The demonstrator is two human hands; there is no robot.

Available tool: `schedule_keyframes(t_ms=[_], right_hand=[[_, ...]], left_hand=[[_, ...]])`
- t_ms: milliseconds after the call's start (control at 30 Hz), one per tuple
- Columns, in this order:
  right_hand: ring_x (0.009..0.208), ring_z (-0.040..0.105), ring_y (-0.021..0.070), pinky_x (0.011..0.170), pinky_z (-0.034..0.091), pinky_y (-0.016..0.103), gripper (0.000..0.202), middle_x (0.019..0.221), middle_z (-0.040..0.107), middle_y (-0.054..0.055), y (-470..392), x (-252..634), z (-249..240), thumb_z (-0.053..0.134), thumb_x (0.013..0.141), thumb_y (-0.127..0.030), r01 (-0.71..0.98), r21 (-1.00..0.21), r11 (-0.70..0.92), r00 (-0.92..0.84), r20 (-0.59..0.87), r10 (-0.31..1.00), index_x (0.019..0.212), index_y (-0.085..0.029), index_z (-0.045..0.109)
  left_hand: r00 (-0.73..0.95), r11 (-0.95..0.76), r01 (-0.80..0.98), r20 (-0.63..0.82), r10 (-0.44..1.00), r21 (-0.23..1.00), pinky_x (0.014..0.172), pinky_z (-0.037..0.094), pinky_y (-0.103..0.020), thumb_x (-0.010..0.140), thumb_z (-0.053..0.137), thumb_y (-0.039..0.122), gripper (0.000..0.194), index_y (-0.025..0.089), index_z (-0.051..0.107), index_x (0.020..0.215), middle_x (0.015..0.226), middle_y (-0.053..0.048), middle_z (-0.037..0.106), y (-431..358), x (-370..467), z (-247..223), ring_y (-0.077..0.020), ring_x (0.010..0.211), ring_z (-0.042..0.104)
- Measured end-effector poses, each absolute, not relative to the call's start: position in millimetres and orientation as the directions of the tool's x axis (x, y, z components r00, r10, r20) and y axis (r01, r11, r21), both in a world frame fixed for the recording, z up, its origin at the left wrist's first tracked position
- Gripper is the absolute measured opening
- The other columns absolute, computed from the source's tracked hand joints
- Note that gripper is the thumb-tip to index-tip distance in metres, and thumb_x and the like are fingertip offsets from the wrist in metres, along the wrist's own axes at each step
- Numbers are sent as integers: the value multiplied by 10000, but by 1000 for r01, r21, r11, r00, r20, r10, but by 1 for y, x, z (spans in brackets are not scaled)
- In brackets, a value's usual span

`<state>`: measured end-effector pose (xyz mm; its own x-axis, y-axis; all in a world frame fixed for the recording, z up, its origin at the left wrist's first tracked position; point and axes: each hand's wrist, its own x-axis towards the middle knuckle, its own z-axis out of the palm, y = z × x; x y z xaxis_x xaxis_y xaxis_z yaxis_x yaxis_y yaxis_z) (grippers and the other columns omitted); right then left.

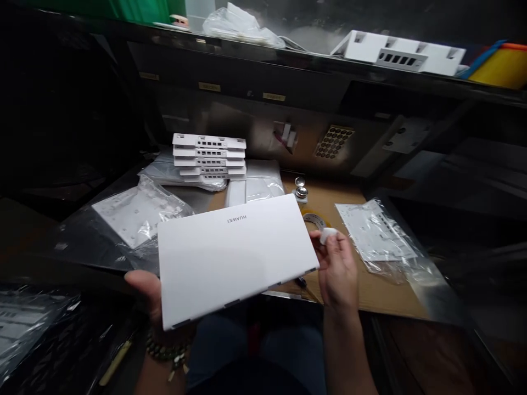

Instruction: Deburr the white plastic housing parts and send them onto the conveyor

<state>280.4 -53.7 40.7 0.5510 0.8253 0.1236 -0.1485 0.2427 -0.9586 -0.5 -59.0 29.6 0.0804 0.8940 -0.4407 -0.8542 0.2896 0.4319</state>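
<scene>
A white rectangular plastic cover (236,258) with a HUAWEI mark, upside down from here, is held tilted above the bench. My left hand (146,291) grips its left end, thumb at the edge and the other fingers hidden beneath. At the right edge is my right hand (338,269), fingers pinched on a small white wad (328,235), perhaps cloth or paper. Whether my right fingers also touch the cover I cannot tell. Behind that hand lies a roll of yellow tape (315,219), next to a small round metal-topped container (301,192).
Several white slotted housings (209,159) stand stacked at the back. Bagged white panels lie left (138,211) and right (376,233) on the bench. A shelf (247,60) overhead carries another white housing (403,53) and crumpled plastic (241,27). Brown cardboard (370,296) covers part of the bench.
</scene>
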Motion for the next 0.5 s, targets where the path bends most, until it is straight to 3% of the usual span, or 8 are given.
schedule_keyframes(t_ms=[67, 167, 267, 400, 500], right_hand=[[809, 713, 191, 693, 567, 302, 382, 952, 747, 60, -54, 278, 35, 674, 926, -556, -262, -955, 137, 479, -5, 878, 1070, -207, 614], [716, 668, 168, 598, 519, 260, 403, 876, 736, 37, -60, 272, 36, 710, 895, -564, -360, -932, 47, 396, -107, 912, 1043, -192, 659], [714, 643, 156, 602, 505, 248, 391, 877, 737, 33, -64, 271, 40, 728, 884, -558, -406, -913, 25, 333, -122, 935, 993, -186, 678], [719, 649, 166, 602, 500, 251, 407, 851, 736, 15, -65, 274, 40, 718, 878, -591, -435, -900, 3, 297, -141, 945, 999, -206, 660], [719, 652, 170, 606, 504, 256, 436, 858, 731, 13, -66, 273, 39, 716, 873, -608, -424, -906, 0, 313, -147, 939, 1029, -208, 642]], left_hand=[[60, 299, -841, -472, 880, 450, 1053, 503, -469, 501, 651, 998, 960, 421, 687, 1267, 1217, -3, 774, -58, -8, 13, -349, 1422, 514], [37, 278, -841, -464, 885, 465, 1009, 553, -433, 578, 653, 962, 842, 475, 682, 1265, 1142, 18, 800, -56, -18, -10, -324, 1305, 630], [53, 259, -855, -420, 906, 449, 912, 607, -392, 635, 658, 926, 786, 498, 660, 1293, 1117, 35, 807, -54, -24, -26, -305, 1170, 712], [66, 243, -855, -369, 927, 458, 930, 607, -416, 639, 650, 931, 860, 490, 610, 1376, 1205, 26, 785, -52, -24, -30, -331, 1242, 672], [14, 250, -824, -422, 906, 509, 907, 624, -463, 574, 690, 934, 913, 477, 630, 1362, 1182, -1, 791, -52, -16, -13, -379, 1269, 649]])
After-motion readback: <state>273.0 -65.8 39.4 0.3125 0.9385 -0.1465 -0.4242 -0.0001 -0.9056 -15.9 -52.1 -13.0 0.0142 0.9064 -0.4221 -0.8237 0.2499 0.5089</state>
